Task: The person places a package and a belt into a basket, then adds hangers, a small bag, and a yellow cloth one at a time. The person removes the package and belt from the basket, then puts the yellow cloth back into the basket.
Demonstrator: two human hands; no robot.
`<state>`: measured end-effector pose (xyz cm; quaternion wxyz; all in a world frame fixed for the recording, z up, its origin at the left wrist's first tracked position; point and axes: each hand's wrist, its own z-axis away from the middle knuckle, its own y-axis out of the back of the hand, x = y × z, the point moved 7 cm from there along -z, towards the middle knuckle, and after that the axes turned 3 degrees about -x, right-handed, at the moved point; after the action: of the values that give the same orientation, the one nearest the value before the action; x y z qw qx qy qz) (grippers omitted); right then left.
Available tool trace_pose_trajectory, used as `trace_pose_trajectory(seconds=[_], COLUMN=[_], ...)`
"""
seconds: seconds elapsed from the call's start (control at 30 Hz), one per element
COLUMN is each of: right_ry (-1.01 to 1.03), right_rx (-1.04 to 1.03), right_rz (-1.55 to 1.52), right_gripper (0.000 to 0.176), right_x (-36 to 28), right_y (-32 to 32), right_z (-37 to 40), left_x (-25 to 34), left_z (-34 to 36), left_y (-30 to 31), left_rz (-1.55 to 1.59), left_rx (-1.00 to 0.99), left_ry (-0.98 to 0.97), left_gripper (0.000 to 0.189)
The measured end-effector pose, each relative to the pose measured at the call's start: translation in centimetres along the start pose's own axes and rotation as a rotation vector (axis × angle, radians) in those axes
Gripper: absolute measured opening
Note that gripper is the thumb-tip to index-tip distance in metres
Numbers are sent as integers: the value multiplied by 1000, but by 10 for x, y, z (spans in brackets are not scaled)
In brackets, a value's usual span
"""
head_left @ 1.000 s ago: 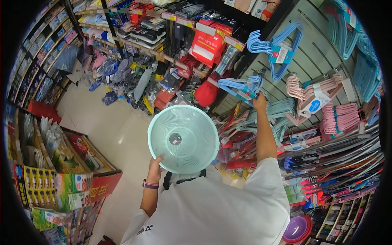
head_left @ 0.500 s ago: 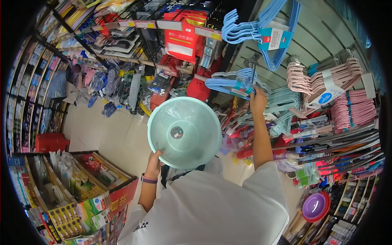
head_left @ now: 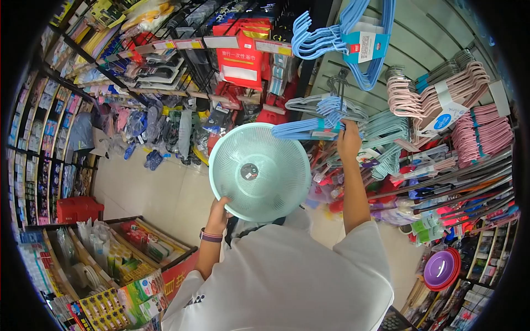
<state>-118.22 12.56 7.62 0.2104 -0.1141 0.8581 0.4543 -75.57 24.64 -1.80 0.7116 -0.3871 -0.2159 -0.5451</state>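
Note:
My left hand (head_left: 218, 215) grips the near-left rim of a pale mint plastic colander (head_left: 270, 179), thumb over the edge. The colander's open side faces me, and a small dark round label (head_left: 249, 171) sits on its bottom. On the right, my right hand (head_left: 349, 140) is closed around the end of a bundle of light blue hangers (head_left: 301, 129) with a teal band. This bundle is just below a metal display hook (head_left: 343, 91), and its left end overlaps the colander's upper right rim in view.
Another blue hanger pack (head_left: 367, 47) hangs above. Pink hangers (head_left: 436, 105) and mint hangers (head_left: 386, 135) fill the rack at right. A cardboard display bin (head_left: 182, 265) stands at lower left. Purple and red basins (head_left: 440, 268) sit at lower right.
The blue hanger bundle in my right hand has shifted down and left, and now overlaps the colander's rim in view. The colander appears slightly farther right and higher.

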Motion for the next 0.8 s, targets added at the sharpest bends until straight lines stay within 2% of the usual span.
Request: trace_pose_trajectory(seconds=[0.3,0.4,0.5,0.57,0.8], right_ry=[-63,-46,-58,-72,-58], right_rx=[-19,-29,-21,-27,23], right_rz=[-42,-32,-65,-94,-111], right_gripper=[23,24,25,26,26], right_x=[-7,-9,-9,-8,-1], right_y=[1,-2,-2,-3,-13], right_z=[19,26,30,33,46], left_x=[10,6,-1,-10,-20], left_z=[-7,-13,-19,-25,-26], left_y=[-10,-7,-7,-1,3], left_rz=[43,29,-9,-10,-25], left_rx=[16,53,0,-58,-58], left_ry=[-5,-9,36,79,44], left_gripper=[36,38,42,56,55])
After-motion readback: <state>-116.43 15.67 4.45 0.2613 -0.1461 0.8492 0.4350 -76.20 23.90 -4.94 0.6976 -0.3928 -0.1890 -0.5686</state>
